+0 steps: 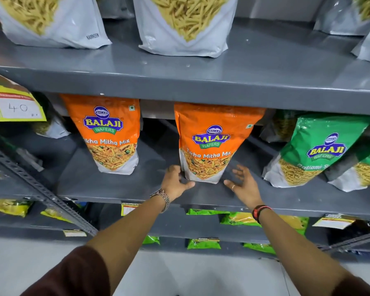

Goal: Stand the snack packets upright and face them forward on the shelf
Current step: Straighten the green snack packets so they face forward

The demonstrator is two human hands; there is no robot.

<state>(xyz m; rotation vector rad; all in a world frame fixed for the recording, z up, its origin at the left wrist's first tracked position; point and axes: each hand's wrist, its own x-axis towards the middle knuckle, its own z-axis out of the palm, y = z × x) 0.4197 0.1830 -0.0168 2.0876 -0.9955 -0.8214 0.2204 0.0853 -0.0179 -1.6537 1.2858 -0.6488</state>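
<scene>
Two orange Balaji snack packets stand upright and face forward on the grey middle shelf (120, 189). The left packet (109, 133) stands alone. The right packet (212, 144) has my hands at its base. My left hand (175, 182) touches its lower left corner, fingers curled against it. My right hand (242, 184) hovers just right of the packet with fingers spread, apart from it. A green Balaji packet (316, 150) leans to the right of them, with another green one (367, 169) partly cut off behind it.
White packets of yellow sticks (186, 24) stand on the upper shelf. A yellow price tag (13, 105) hangs at the left. A slotted metal upright (41, 186) crosses the left side. Green and yellow packets (239, 218) lie on the lower shelves.
</scene>
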